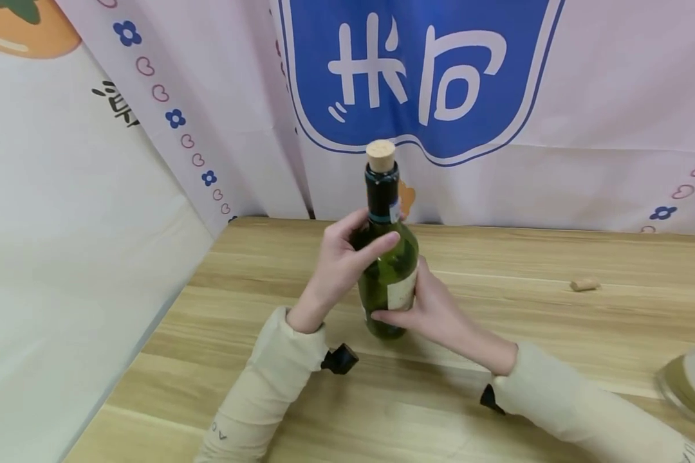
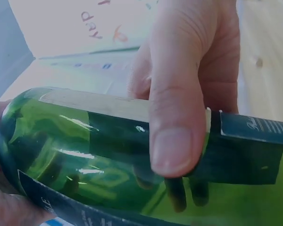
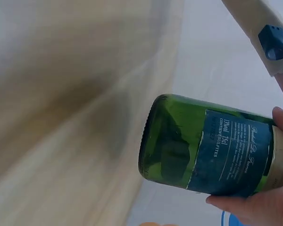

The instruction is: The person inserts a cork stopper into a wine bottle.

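Note:
A green glass wine bottle (image 1: 378, 283) is upright in both hands in the head view, a pale cork stopper (image 1: 380, 156) standing out of its mouth. My left hand (image 1: 343, 252) grips it at the shoulder, just below the dark neck wrap (image 1: 380, 193). Lower down, my right hand (image 1: 434, 303) holds the body beside the cream label (image 1: 401, 292). The left wrist view has the thumb (image 2: 175, 122) lying across the glass, with fingertips seen through it. A dark back label (image 3: 231, 155) faces the right wrist camera. Whether the base touches the table I cannot tell.
On the wooden table (image 1: 498, 270) a loose cork (image 1: 583, 284) lies to the right. A glass container (image 1: 692, 382) with a pale label is cut off at the right edge. A printed curtain (image 1: 469, 186) hangs behind the table's far edge.

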Motion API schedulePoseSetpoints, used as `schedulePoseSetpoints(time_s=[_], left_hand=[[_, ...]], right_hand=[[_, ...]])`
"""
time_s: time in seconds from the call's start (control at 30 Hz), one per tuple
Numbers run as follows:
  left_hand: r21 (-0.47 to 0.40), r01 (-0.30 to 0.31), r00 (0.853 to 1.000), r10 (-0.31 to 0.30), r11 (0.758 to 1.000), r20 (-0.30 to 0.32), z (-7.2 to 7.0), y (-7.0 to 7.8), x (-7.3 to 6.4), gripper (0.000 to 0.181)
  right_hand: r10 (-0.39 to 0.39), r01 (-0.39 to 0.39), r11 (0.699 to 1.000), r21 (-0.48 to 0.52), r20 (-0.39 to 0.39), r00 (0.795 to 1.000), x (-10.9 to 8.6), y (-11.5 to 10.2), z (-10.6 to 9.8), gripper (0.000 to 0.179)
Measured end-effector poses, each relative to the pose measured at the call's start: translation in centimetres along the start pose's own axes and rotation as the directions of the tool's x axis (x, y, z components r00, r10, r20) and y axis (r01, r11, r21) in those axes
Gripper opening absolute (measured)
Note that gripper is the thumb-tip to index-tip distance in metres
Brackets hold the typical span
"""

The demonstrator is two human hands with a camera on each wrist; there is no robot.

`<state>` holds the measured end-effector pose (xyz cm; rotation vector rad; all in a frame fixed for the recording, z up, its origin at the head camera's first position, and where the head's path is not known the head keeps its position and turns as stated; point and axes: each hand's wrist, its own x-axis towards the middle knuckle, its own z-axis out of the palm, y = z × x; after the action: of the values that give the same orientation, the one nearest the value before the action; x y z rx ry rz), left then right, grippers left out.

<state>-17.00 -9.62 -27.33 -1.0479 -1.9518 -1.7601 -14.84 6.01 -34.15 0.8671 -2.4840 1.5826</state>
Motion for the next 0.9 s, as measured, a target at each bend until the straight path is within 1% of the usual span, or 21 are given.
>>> schedulePoseSetpoints(time_s=[0.13,0.3,0.33,0.4,0.47,0.53,0.57,0.6,0.73,0.8,0.9], left_hand=[[0.039,0.006,0.999,-0.005,0.999,-0.040,-1.3,-0.1,1.0,0.032],[0.073,0.038,0.996,-0.032,0.997,-0.082,-3.1,-0.5,2.3,0.030],[0.083,0.048,0.995,-0.040,0.995,-0.092,-3.4,-0.5,2.5,0.031],[0.099,0.081,0.991,-0.070,0.992,-0.110,-4.1,-0.5,3.0,0.032],[0.110,0.119,0.986,-0.105,0.987,-0.127,-4.6,-0.5,3.5,0.033],[0.117,0.155,0.979,-0.138,0.981,-0.148,-5.0,-0.7,4.0,0.033],[0.116,0.169,0.976,-0.150,0.979,-0.158,-5.2,-0.8,4.2,0.033],[0.116,0.175,0.973,-0.154,0.978,-0.170,-5.4,-1.0,4.4,0.032],[0.094,0.212,0.957,-0.187,0.973,-0.224,-6.1,-2.1,5.0,0.033],[0.092,0.240,0.945,-0.211,0.966,-0.250,-6.4,-2.6,5.1,0.033],[0.098,0.276,0.929,-0.239,0.956,-0.283,-6.7,-3.5,5.3,0.032]], right_hand=[[-0.035,0.035,0.998,0.051,0.008,0.999,2.3,-0.2,0.3,0.094],[-0.087,0.087,0.993,0.074,0.000,0.996,5.2,-0.3,0.7,0.092],[-0.095,0.094,0.992,0.084,0.002,0.996,5.7,-0.8,0.7,0.089],[-0.116,0.115,0.989,0.093,-0.003,0.993,6.8,-0.8,0.8,0.086],[-0.120,0.120,0.987,0.109,-0.007,0.993,7.8,-0.8,1.0,0.084],[-0.113,0.114,0.986,0.119,-0.019,0.993,8.8,-0.6,1.2,0.084],[-0.107,0.109,0.988,0.109,-0.031,0.994,9.4,0.0,1.5,0.085],[-0.090,0.093,0.991,0.100,-0.037,0.995,9.8,0.1,1.7,0.086],[-0.004,0.007,0.998,0.066,-0.051,0.999,11.5,0.8,2.5,0.089],[0.043,-0.041,0.998,0.046,-0.056,0.998,12.2,1.1,2.9,0.090],[0.093,-0.092,0.996,0.024,-0.069,0.993,13.1,1.8,3.5,0.092]])
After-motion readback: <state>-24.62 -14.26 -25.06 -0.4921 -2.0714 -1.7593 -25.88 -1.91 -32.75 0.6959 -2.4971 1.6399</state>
